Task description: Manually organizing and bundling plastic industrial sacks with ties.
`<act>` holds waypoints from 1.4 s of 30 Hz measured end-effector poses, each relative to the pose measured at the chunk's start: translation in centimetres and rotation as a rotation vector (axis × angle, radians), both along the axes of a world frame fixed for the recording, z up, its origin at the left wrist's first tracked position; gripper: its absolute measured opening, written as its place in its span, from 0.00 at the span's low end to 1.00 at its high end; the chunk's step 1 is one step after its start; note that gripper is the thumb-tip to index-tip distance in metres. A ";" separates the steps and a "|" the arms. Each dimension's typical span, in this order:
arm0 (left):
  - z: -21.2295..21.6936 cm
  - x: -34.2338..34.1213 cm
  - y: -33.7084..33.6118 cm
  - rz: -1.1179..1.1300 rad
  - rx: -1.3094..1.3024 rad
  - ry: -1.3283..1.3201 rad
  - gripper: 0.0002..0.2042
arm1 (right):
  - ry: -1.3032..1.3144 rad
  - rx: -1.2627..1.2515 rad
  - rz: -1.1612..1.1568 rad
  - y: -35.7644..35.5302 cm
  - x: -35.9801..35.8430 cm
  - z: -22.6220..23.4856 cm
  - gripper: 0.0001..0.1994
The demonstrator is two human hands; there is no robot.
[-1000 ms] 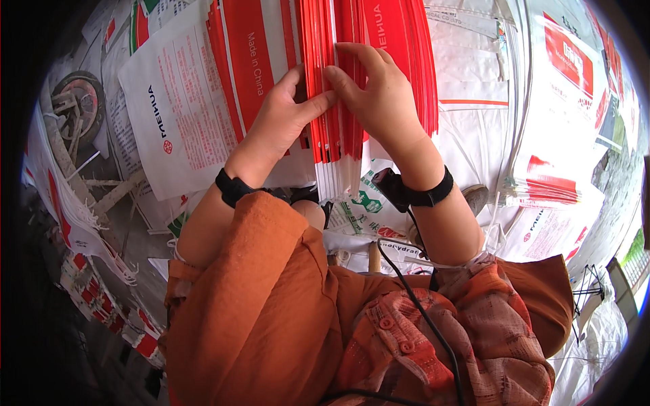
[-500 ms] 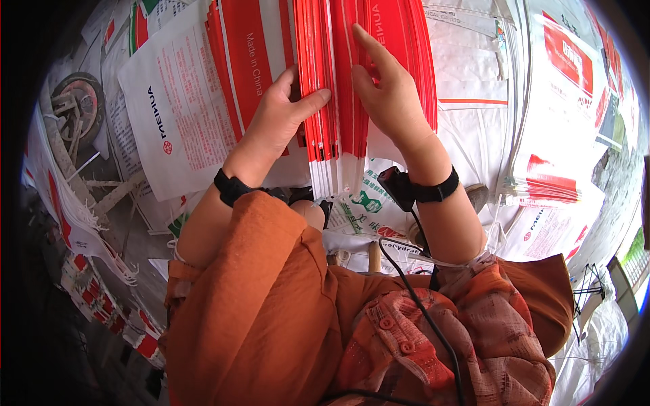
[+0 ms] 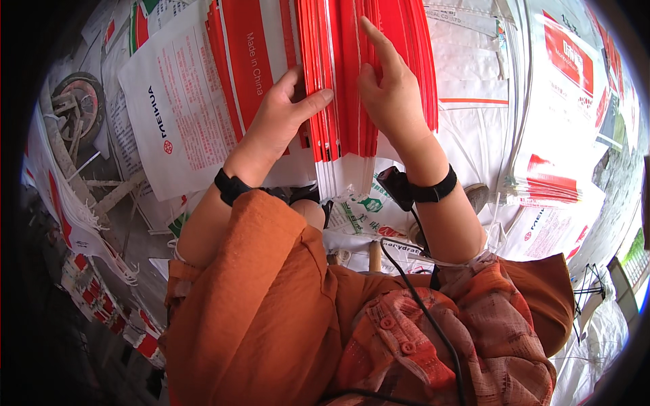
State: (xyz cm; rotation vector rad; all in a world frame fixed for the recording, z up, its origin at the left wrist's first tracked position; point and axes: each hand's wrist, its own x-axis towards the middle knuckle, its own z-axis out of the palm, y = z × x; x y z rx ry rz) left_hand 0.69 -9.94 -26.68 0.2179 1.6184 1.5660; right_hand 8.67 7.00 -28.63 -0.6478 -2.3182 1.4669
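Observation:
A thick bundle of flat red and white woven sacks (image 3: 345,101) stands in front of me with its edges fanned upward. My left hand (image 3: 277,111) grips the bundle's left side, thumb laid over the edges and fingers tucked behind the outer sacks. On the other side, my right hand (image 3: 393,91) points its index finger along the red edges, with the thumb held apart from it. The rest of its fingers are partly hidden, and nothing shows gripped in it. A flat white sack with a red panel (image 3: 183,111) lies left of the bundle.
More white and red sacks (image 3: 558,81) are piled at the right. A wheel (image 3: 80,105) on a frame stands far left, near hanging sacks (image 3: 78,210). A black cable (image 3: 423,304) runs down from the device at my right wrist (image 3: 399,189).
The fanned edges have shifted slightly right under my left thumb. My right hand has moved a little right, its index finger further up the edges.

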 end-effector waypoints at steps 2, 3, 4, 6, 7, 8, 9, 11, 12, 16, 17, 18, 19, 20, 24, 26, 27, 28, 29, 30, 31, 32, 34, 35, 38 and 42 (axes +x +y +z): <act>0.0 0.0 -0.1 -0.017 0.004 0.004 0.22 | -0.067 0.043 0.065 0.2 -0.2 0.2 0.17; 0.0 -0.1 -0.2 -0.011 0.005 -0.018 0.21 | -0.134 0.085 0.131 0.3 -0.3 0.3 0.18; -0.1 -0.1 -0.3 -0.005 0.006 -0.040 0.21 | -0.133 0.085 0.131 0.1 -0.4 0.4 0.18; 0.0 0.0 -0.2 -0.005 0.003 -0.034 0.21 | -0.082 0.144 0.116 -0.5 -0.6 0.8 0.18; 0.0 0.1 -0.1 -0.005 -0.001 -0.027 0.20 | -0.082 0.144 0.116 -0.5 -0.5 0.9 0.18; 0.1 0.1 -0.1 -0.005 0.000 -0.027 0.20 | -0.080 0.150 0.122 -0.5 -0.5 1.1 0.18; 0.1 0.2 0.0 -0.004 0.000 -0.023 0.20 | -0.078 0.157 0.128 -0.6 -0.5 1.2 0.19; 0.1 0.1 0.0 -0.004 0.002 -0.019 0.20 | -0.050 0.139 0.105 -0.2 -0.3 0.4 0.19; 0.1 0.0 0.0 -0.014 0.002 -0.022 0.20 | -0.023 0.122 0.082 -0.1 -0.3 0.2 0.19; 0.2 0.1 0.1 -0.010 0.011 -0.047 0.20 | 0.003 -0.063 0.007 0.0 0.1 0.2 0.20; 0.2 0.1 0.0 -0.009 0.010 -0.047 0.20 | -0.063 0.000 0.074 0.2 -0.1 0.7 0.20; 0.3 0.0 -0.2 -0.034 0.001 -0.072 0.22 | -0.129 0.062 0.141 0.2 -0.2 0.9 0.20; 0.3 -0.1 -0.3 -0.059 -0.007 -0.097 0.24 | -0.128 0.061 0.141 -0.1 -0.3 0.9 0.20; 0.2 -0.1 -0.2 -0.060 -0.006 -0.097 0.24 | -0.107 0.107 0.140 -0.4 -0.4 0.9 0.21; 0.0 0.0 -0.1 -0.045 0.010 -0.048 0.23 | -0.041 0.206 0.130 -0.5 -0.5 0.8 0.23; 0.1 0.0 -0.1 -0.047 0.012 -0.048 0.23 | -0.046 0.164 0.106 -0.3 -0.3 0.6 0.22; 0.2 -0.1 -0.2 -0.053 -0.002 -0.063 0.23 | -0.050 0.124 0.082 -0.2 -0.2 0.6 0.22; 0.2 -0.1 -0.3 -0.059 -0.016 -0.077 0.22 | -0.050 0.124 0.082 -0.1 -0.1 0.6 0.22; 0.3 -0.1 -0.2 -0.058 -0.016 -0.078 0.22 | -0.046 0.125 0.093 0.1 -0.1 0.6 0.22; 0.4 0.0 -0.1 -0.057 0.000 -0.072 0.22 | -0.042 0.126 0.103 0.1 -0.1 0.7 0.21; 0.5 0.0 0.0 -0.055 0.016 -0.066 0.23 | -0.042 0.127 0.103 0.2 -0.2 0.8 0.21; 0.5 0.0 -0.1 -0.054 0.016 -0.065 0.23 | -0.087 0.115 0.131 0.2 -0.3 1.0 0.21; 0.4 -0.1 -0.4 -0.065 0.020 -0.089 0.23 | -0.132 0.103 0.159 -0.1 -0.6 1.4 0.20; 0.5 -0.1 -0.3 -0.065 0.021 -0.089 0.23 | -0.120 0.146 0.146 -0.4 -0.7 1.5 0.20; 0.6 0.1 -0.2 -0.078 0.000 -0.041 0.23 | -0.100 0.195 0.137 -0.5 -0.7 1.5 0.20; 0.3 0.0 -0.3 -0.068 0.024 -0.057 0.24 | -0.029 0.186 0.104 -0.1 -0.4 1.1 0.20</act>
